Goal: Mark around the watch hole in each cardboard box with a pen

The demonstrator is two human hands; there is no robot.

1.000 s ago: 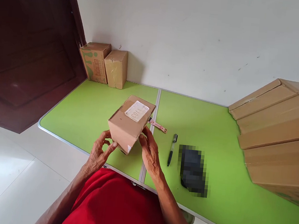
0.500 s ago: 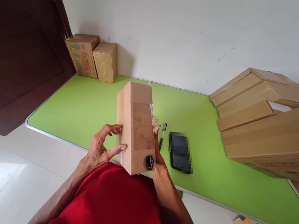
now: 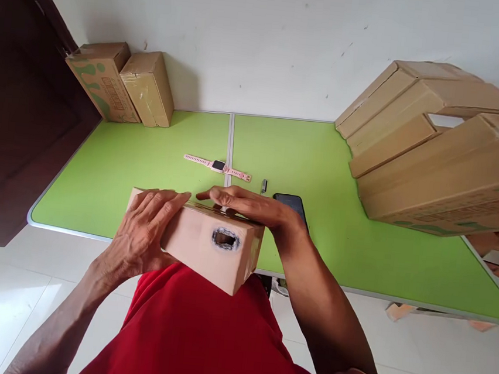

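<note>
A small brown cardboard box [image 3: 203, 253] is held on its side in front of my red shirt, above the table's near edge. Its near face has a ragged oval hole [image 3: 225, 239] with dark scribbling around the rim. My left hand [image 3: 146, 224] is wrapped over the box's left part, fingers across the upper edge and thumb underneath. Flat along the top of the box lies my right hand [image 3: 252, 205], its fingers stretched toward the left fingertips. Clear tape glints along that upper side, which is partly hidden by the hands.
On the green table [image 3: 323, 159] lie a pink-strapped smartwatch [image 3: 218, 166], a pen [image 3: 264, 185] mostly covered by my right hand, and a dark phone [image 3: 292, 206]. Cartons [image 3: 118, 83] stand at the back left. Several larger cartons [image 3: 429, 151] lean together on the right.
The box has turned from upright to sideways, and a different hole faces me. My right hand has moved from its side onto the top. The smartwatch is now uncovered.
</note>
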